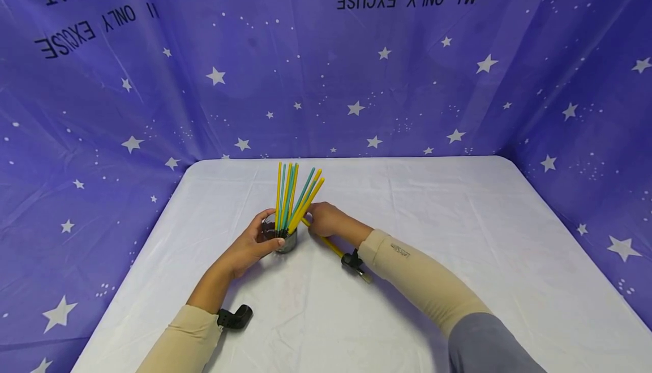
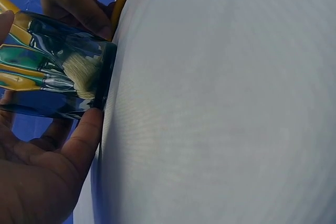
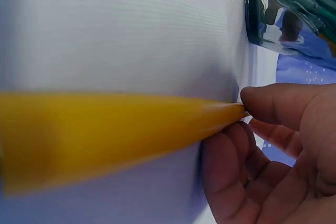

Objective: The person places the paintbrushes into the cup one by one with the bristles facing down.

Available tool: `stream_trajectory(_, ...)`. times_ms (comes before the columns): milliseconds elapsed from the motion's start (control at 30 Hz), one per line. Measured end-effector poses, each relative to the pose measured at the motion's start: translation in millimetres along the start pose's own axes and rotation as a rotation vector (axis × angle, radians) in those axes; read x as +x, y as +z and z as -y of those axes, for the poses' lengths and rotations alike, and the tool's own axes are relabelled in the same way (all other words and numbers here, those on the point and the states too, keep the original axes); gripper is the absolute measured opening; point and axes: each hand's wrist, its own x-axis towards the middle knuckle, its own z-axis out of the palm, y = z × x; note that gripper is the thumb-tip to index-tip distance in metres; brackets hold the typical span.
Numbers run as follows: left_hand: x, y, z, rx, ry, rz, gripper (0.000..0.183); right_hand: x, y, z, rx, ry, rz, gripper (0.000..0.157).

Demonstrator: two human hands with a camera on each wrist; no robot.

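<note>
A clear glass (image 1: 289, 244) stands on the table, holding several paintbrushes (image 1: 286, 197) with yellow and teal handles, bristles down. Around the glass my left hand (image 1: 249, 251) curls, thumb on the near side and fingers on the far side. In the left wrist view, pale bristles (image 2: 81, 72) show through the glass wall. My right hand (image 1: 326, 219), close to the right of the glass, pinches a yellow paintbrush (image 1: 333, 247) near its handle end between thumb and fingertips. That brush slants low over the cloth, its bristle end (image 1: 365, 277) pointing toward me under the right wrist.
A white cloth covers the table (image 1: 458, 214). Purple curtains (image 1: 326, 78) with white stars and lettering hang behind and at both sides. A black wrist camera (image 1: 235, 317) sits on the left wrist, another (image 1: 351, 260) on the right.
</note>
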Motion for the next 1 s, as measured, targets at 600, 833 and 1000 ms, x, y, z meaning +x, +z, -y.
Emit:
stream_trajectory(600, -0.3, -0.9, 1.8, -0.001, 0.007, 0.004, 0.082, 3, -9.0, -4, 0.053, 0.008, 0.039, 0.043)
stream_trajectory(833, -0.5, -0.8, 1.1, 0.005, 0.003, 0.003, 0.081, 0, -14.1, -11, 0.174, 0.014, 0.041, 0.044)
stream_trajectory(1000, 0.3, -1.2, 1.4, 0.006, -0.008, 0.01, 0.08, -4, -19.2, -17, 0.374, 0.033, 0.077, 0.042)
